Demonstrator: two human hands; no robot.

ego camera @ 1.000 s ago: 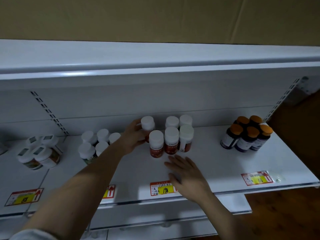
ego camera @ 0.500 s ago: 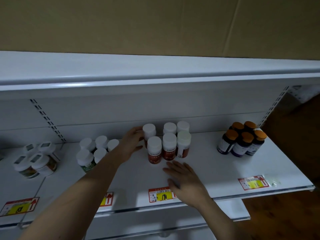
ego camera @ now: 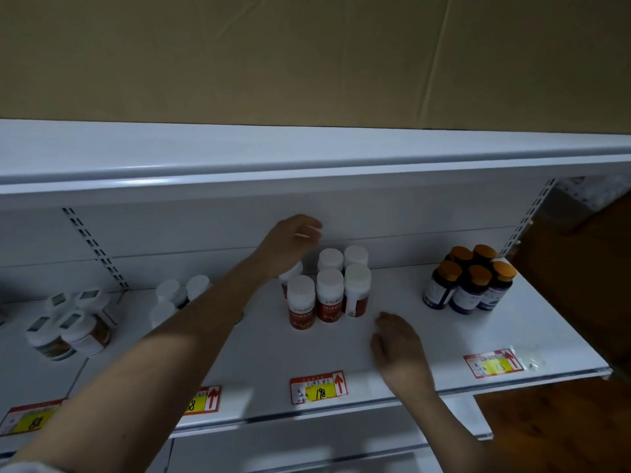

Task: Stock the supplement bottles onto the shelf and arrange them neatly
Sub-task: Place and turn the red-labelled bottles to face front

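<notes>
Several red-labelled supplement bottles with white caps (ego camera: 329, 295) stand in two tight rows on the white shelf (ego camera: 426, 336), above the 198 price tag (ego camera: 319, 387). My left hand (ego camera: 290, 245) hovers above the back-left bottle, fingers loosely curled and holding nothing; the wrist hides most of that bottle. My right hand (ego camera: 397, 348) rests on the shelf just in front and right of the group, fingers bent, empty.
Dark bottles with orange caps (ego camera: 469, 285) cluster at the right. White-capped bottles (ego camera: 181, 295) stand behind my left forearm, and squat jars (ego camera: 71, 326) sit at far left. The upper shelf edge (ego camera: 307, 172) overhangs. The shelf ends at the right.
My left hand has let go of the back-left bottle and lifted up and to the right. My right hand slid to the right and its fingers curled in.
</notes>
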